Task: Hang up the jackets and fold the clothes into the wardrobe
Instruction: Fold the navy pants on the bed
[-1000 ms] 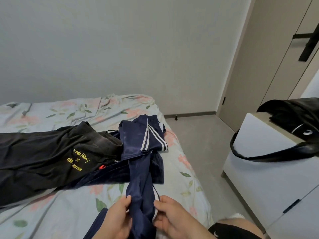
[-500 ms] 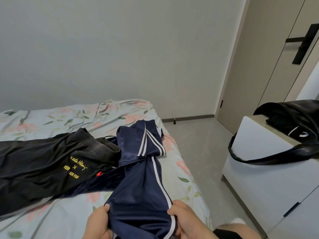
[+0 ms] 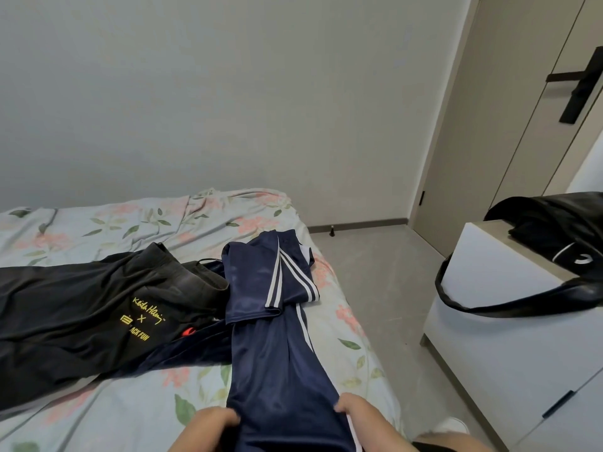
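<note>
Spreading flat on the bed (image 3: 98,223) the navy track trousers (image 3: 277,363) bunched a second ago, left hand (image 3: 208,425) and right hand (image 3: 359,415) each pinch an edge in a closed grip, apparently ready to fold.

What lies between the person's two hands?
In the head view, the navy white-striped trousers stretch between the left hand and right hand, each gripping one edge.
</note>
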Tool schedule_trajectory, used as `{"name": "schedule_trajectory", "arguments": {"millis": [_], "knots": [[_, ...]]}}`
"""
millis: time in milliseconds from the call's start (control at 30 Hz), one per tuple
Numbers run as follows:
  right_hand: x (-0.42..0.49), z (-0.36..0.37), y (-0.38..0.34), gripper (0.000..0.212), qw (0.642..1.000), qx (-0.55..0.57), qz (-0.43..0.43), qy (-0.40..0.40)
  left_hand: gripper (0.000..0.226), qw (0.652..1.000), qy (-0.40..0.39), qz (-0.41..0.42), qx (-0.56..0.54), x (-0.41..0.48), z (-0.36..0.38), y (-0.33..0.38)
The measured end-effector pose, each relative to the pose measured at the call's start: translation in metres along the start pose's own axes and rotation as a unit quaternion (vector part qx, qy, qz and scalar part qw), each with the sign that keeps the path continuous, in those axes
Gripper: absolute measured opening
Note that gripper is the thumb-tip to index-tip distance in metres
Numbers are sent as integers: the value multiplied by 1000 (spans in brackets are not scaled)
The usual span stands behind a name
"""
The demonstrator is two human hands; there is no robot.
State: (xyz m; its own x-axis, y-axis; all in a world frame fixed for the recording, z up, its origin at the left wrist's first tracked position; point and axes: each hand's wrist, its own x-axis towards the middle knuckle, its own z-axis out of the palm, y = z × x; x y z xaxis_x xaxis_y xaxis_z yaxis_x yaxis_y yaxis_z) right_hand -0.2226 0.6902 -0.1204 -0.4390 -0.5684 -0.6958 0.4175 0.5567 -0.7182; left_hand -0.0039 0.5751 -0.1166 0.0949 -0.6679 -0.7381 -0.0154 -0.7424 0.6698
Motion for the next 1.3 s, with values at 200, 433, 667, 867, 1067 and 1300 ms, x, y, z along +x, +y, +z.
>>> {"name": "schedule_trajectory", "arguments": {"millis": [200, 433, 667, 867, 1067, 1300], "knots": [[2, 7, -23, 24, 973, -214, -86, 3, 27, 972, -21, 171, 157, 25, 16, 44], [55, 40, -62, 9, 951, -246, -186, 9, 40, 894, 91, 290, 330, 66, 39, 92], [116, 88, -113, 40, 941, -261, -213, 14, 18, 953, 15, 232, 195, 115, 64, 128], [158, 99, -131, 21, 987, -132, -84, -27, 25, 973, -201, 89, -73, 139, 89, 151], [198, 71, -144, 11, 997, -18, -70, 36, 29, 986, -66, 151, -37, 170, 109, 149], [217, 55, -152, 27, 993, -12, -87, 77, 51, 971, 44, 224, 75, 204, 127, 181]]}}
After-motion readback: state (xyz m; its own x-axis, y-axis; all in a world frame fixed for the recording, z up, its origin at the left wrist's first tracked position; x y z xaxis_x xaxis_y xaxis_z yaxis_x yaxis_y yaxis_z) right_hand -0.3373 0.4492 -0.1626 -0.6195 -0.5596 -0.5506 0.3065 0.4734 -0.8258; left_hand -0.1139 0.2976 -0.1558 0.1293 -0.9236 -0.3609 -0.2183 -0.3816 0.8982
